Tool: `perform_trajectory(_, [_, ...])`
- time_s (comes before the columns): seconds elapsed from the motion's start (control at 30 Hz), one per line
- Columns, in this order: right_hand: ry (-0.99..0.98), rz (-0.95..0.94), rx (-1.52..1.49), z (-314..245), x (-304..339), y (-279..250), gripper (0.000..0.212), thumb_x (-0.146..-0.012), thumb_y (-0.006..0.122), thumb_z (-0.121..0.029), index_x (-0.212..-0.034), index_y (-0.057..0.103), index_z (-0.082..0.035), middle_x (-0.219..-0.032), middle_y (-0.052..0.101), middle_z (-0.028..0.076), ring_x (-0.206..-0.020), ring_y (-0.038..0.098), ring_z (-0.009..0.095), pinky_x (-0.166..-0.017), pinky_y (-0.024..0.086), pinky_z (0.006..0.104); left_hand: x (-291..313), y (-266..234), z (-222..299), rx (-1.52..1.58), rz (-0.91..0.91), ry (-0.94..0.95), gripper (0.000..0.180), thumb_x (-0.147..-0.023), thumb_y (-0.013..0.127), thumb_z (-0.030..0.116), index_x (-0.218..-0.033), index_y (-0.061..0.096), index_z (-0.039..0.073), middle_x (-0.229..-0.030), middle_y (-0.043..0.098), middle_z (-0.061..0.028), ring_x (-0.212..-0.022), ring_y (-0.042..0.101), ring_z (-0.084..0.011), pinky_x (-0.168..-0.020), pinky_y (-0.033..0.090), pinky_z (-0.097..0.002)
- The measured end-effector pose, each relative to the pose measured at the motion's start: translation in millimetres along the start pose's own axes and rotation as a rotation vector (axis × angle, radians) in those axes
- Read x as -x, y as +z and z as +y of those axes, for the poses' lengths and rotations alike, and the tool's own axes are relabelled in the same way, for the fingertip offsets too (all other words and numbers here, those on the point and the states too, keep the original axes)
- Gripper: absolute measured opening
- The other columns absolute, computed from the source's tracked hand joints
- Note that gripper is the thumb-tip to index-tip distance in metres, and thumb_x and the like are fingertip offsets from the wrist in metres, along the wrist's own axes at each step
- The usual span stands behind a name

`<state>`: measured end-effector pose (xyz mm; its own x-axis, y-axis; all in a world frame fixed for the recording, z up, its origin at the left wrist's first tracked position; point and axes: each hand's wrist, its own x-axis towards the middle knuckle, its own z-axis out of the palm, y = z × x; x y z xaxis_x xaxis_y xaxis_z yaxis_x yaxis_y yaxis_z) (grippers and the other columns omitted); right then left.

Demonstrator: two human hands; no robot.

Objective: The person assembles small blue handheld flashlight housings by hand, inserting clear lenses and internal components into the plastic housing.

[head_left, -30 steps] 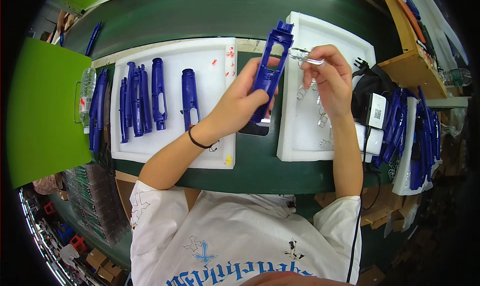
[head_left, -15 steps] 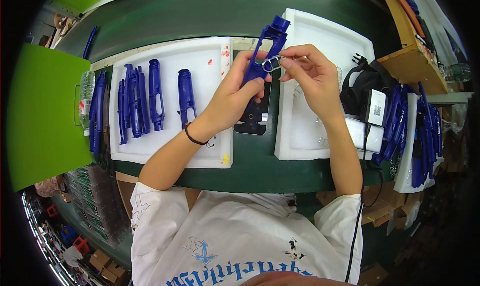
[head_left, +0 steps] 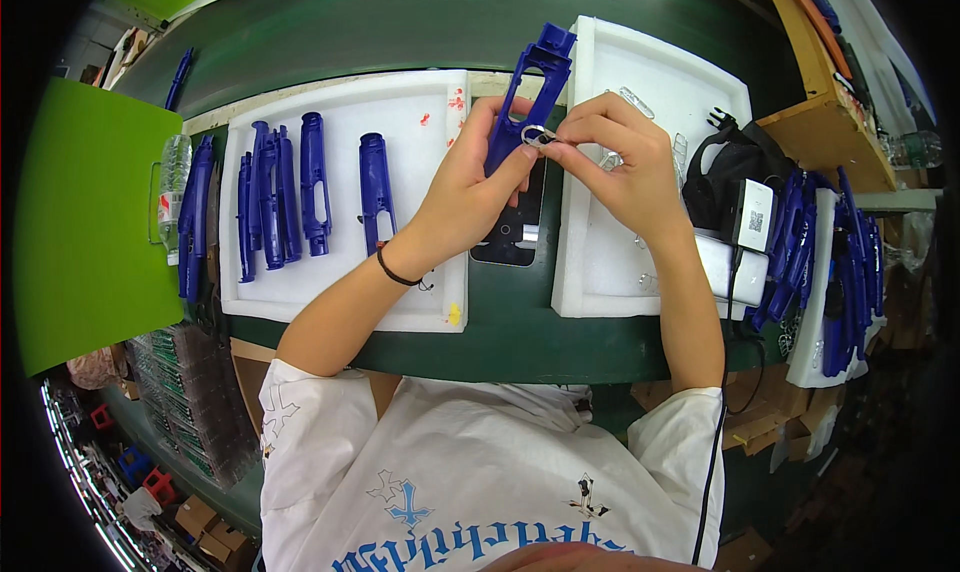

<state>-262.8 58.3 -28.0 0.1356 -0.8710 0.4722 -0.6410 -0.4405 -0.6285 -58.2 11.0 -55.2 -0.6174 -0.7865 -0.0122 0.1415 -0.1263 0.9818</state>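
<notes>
My left hand (head_left: pixel 478 177) grips a long blue plastic housing (head_left: pixel 545 72) with an oblong opening, its upper end tilted away and to the right. Thumb and fingers of my right hand (head_left: pixel 615 157) pinch a small clear ring-like piece (head_left: pixel 535 135) against the housing, just below the opening. Whether the piece is seated in it I cannot tell. Under my hands lies a black smartphone (head_left: pixel 505 250). More clear loop-shaped pieces (head_left: pixel 635 102) lie in the white foam tray (head_left: pixel 605 307) on the right.
The left foam tray (head_left: pixel 340 317) holds several blue housings (head_left: pixel 314 182). A plastic bottle (head_left: pixel 172 187) and a green panel (head_left: pixel 90 222) stand at far left. On the right are a black strap bag (head_left: pixel 735 167), a white box-shaped device (head_left: pixel 752 217) with a cable, and stacked blue housings (head_left: pixel 790 242).
My right hand has brought the clear piece lower and closer against the housing, and its fingers have drawn together. The housing has tipped slightly. My left hand keeps its hold.
</notes>
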Motion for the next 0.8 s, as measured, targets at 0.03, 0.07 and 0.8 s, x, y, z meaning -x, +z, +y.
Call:
perform_trajectory(0.03, [0.001,-0.001,-0.001,0.6,0.0,1.6,0.014,-0.083,0.081,0.001,-0.096,0.076,0.002,-0.095,0.073,0.008,-0.088,0.072,0.017,-0.085,0.06,0.0288,-0.7,0.3,0.0,0.0,0.001,-0.001,0.038,-0.103,0.061,0.014,-0.135,0.043,0.006,-0.089,0.056,-0.0006,-0.072,0.054,-0.0055,-0.063,0.046,-0.0227])
perform_trajectory(0.07, [0.044,0.02,-0.096,1.3,0.2,4.6,0.014,-0.083,0.081,0.0,-0.096,0.075,0.001,-0.095,0.074,0.008,-0.087,0.073,0.017,-0.084,0.059,0.0284,-2.0,0.5,0.3,0.015,0.009,0.017,0.037,-0.103,0.06,0.015,-0.135,0.044,0.006,-0.092,0.056,-0.001,-0.074,0.054,-0.0055,-0.063,0.046,-0.0228])
perform_trajectory(0.8, [-0.002,0.265,0.254,-8.6,-4.1,-5.8,0.015,-0.083,0.077,-0.004,-0.096,0.077,-0.011,-0.096,0.072,0.003,-0.102,0.059,0.023,-0.088,0.045,0.0322,-2.8,-4.7,-5.7,0.115,-0.083,-0.077,0.039,-0.107,0.048,0.009,-0.145,0.04,0.005,-0.109,0.061,-0.0052,-0.085,0.059,-0.01,-0.076,0.051,-0.0261])
